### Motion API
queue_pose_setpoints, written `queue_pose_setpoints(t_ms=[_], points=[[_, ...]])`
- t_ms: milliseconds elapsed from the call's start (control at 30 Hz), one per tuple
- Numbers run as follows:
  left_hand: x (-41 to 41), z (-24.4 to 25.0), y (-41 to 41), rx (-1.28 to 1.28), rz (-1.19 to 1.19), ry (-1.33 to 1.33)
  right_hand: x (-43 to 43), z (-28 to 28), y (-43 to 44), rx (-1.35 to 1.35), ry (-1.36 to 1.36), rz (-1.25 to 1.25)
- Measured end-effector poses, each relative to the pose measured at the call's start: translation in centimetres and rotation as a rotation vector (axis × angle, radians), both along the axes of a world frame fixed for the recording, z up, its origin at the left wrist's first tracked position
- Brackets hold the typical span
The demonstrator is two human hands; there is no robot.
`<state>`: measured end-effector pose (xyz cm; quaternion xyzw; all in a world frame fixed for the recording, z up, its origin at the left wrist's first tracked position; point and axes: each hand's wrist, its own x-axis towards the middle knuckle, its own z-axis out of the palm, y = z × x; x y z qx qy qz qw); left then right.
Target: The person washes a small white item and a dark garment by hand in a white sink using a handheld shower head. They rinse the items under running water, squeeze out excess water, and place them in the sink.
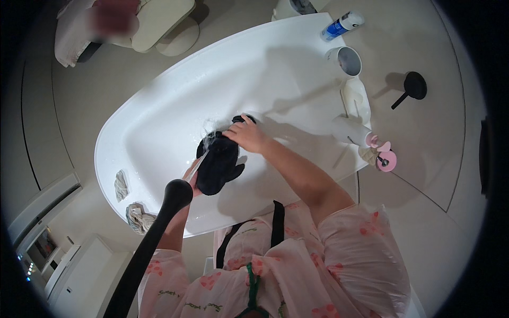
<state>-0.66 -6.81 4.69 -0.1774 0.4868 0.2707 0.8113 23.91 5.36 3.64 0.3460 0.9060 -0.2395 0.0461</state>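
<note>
A wet black plush item (218, 167) with a small flap on its side is held inside a white bathtub (159, 119). My left hand (194, 181) grips its left edge from below, partly hidden behind the item and the black spout (179, 193). A stream of water (199, 163) runs from that spout onto the item's upper end and splashes. There, my right hand (247, 136) holds the plush edge with its fingers on top; the thumb is out of sight. Just past these fingers shows a small dark oval (238, 119), either the drain or part of the item.
Two bunched pale cloths, one (121, 186) inside the tub and another (139, 218) on its rim, are at left. Along the right rim stand a spray can (342, 26), a cup (345, 61), a white tray (355, 101) and a pump bottle (354, 133). A black hand shower (415, 86) is beyond.
</note>
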Motion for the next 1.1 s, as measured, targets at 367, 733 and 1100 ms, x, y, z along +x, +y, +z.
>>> queue_pose_setpoints(t_ms=[367, 733, 1100], points=[[-4.5, -5.8, 1.8, 0.228, -0.643, 0.553, 3.6, 2.6, 8.5, -0.283, -0.017, -0.386], [1.1, 4.1, 3.3, 0.341, -0.172, 0.344, -2.1, 3.1, -0.9, -0.229, -0.070, -0.071], [-3.5, 5.7, 1.0, 0.327, 0.003, 0.100, -5.8, 3.7, -0.2, -0.493, -0.051, -0.242]])
